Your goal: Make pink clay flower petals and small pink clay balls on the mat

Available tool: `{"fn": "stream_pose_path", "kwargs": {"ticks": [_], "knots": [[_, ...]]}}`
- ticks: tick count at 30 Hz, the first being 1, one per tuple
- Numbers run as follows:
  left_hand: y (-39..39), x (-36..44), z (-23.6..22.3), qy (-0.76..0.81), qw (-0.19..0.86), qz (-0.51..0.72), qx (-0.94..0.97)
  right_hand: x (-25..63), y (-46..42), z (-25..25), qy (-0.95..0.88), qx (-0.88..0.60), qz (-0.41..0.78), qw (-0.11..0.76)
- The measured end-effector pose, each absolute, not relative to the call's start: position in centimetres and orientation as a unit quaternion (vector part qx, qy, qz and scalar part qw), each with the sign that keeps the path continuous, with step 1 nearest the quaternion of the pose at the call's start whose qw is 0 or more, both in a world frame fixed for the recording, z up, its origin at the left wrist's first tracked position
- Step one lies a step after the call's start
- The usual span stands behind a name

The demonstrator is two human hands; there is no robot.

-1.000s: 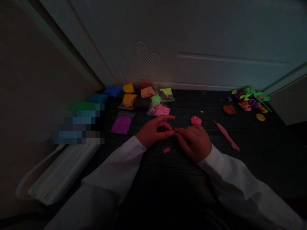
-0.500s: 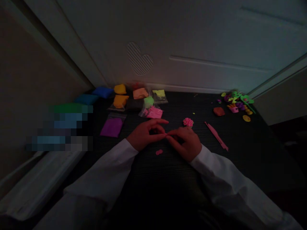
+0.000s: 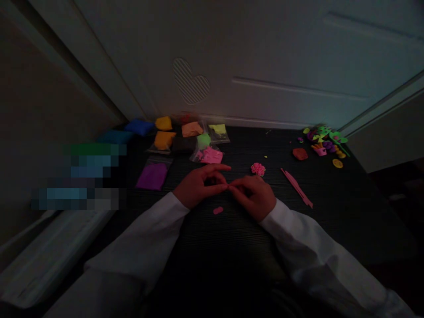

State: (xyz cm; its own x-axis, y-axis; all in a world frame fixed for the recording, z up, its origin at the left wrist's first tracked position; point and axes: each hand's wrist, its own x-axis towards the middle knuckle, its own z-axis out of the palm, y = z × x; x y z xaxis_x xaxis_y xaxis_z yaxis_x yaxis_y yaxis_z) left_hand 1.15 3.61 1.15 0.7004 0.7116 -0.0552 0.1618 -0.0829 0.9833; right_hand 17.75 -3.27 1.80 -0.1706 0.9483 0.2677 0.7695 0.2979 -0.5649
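Observation:
My left hand (image 3: pixel 202 186) pinches thumb against fingers over the middle of the dark table, its index finger stretched out above. Fingertip to fingertip with it, my right hand (image 3: pixel 254 194) is pinched too. Whatever lies between the tips is too small and dim to make out. Just below the hands, a small pink piece of two joined flat discs (image 3: pixel 217 210) rests on the table. Behind my right hand sits a pink ruffled clay flower (image 3: pixel 258 169). To its right lie slim pink modelling tools (image 3: pixel 296 187).
Clay packs stand at the back left, among them a purple pack (image 3: pixel 152 176), a pink clay bag (image 3: pixel 212 155) and an orange pack (image 3: pixel 164 140). A reddish clay lump (image 3: pixel 300 153) and several small clay figures (image 3: pixel 327 141) are at the back right. A white panel (image 3: pixel 232 101) rises behind the table (image 3: pixel 212 256).
The whole view has shifted slightly, so everything appears a little further left. Both hands keep their pinch at the same spot over the table.

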Motion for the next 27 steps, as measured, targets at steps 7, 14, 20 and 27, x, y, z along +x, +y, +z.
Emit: {"fn": "stream_pose_path", "kwargs": {"ticks": [7,14,20,27], "knots": [[3.5,1.2,1.3,0.306,0.602,0.237,0.698,17.7,-3.3,1.7,-0.74,-0.579,0.154,0.306],[3.3,1.3,1.4,0.309,0.603,0.24,0.695,17.7,-3.4,2.0,-0.725,-0.591,0.164,0.314],[3.4,1.3,1.2,0.306,0.581,0.234,0.717,17.8,-3.2,1.8,-0.736,-0.583,0.159,0.304],[3.6,1.0,0.8,0.313,0.553,0.281,0.719,17.7,-3.8,2.8,-0.748,-0.579,0.205,0.25]]}}
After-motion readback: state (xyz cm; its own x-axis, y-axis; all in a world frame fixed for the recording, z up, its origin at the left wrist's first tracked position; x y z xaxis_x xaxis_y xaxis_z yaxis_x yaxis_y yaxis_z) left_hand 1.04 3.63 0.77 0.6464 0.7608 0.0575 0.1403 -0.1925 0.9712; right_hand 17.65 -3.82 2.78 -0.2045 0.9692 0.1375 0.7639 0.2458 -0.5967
